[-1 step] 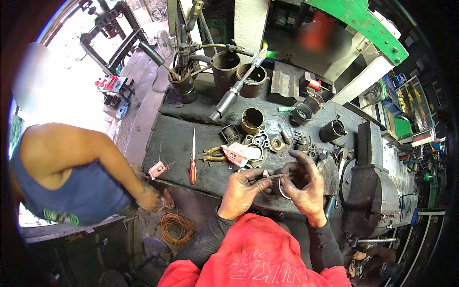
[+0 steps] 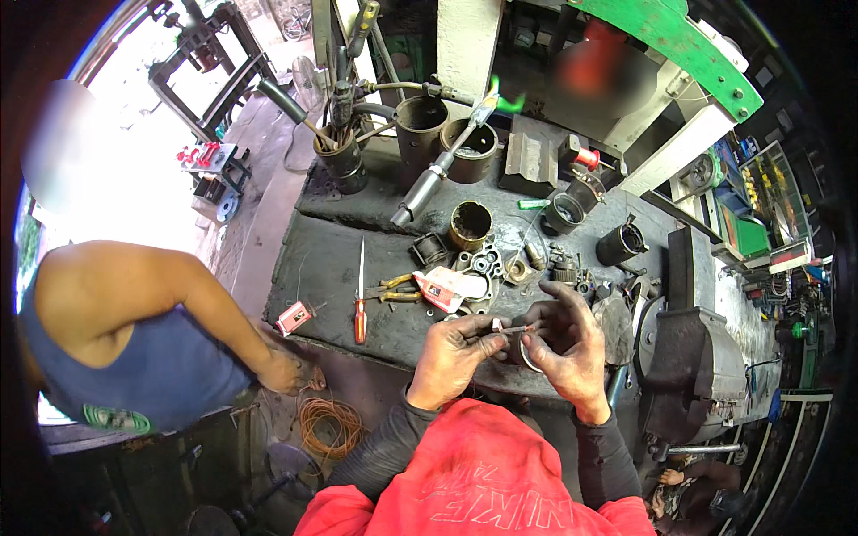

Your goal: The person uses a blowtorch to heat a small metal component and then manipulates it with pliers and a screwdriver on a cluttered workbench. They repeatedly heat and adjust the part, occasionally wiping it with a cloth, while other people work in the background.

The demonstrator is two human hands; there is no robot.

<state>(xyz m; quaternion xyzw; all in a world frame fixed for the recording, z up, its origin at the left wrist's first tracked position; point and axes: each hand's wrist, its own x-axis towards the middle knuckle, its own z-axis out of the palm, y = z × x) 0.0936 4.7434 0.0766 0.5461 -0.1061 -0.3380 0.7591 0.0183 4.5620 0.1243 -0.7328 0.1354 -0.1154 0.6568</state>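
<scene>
My left hand [image 2: 465,353] pinches a thin, pale rod [image 2: 513,330] with a small light block at its end. The fingertips of my right hand [image 2: 563,353] are on the rod's other end. A metal ring [image 2: 527,355] shows between my hands, partly hidden; I cannot tell whether it is held. Just beyond them lie greasy metal parts [image 2: 487,261], a red-and-white package [image 2: 451,286] and yellow-handled pliers [image 2: 400,290]. A red-handled screwdriver [image 2: 360,317] and a smaller red-and-white package [image 2: 295,315] are at the left on the dark bench [image 2: 326,268].
A co-worker in a blue tank top [image 2: 161,348] bends at the left, above a coiled orange hose [image 2: 326,424]. A vise [image 2: 693,357] stands at the right. Metal cans with tools [image 2: 420,125] are at the back. Another person [image 2: 697,491] is low at the bottom right.
The co-worker at the left has bent a little lower, with the arm and hand moving slightly down. My hands look almost unchanged.
</scene>
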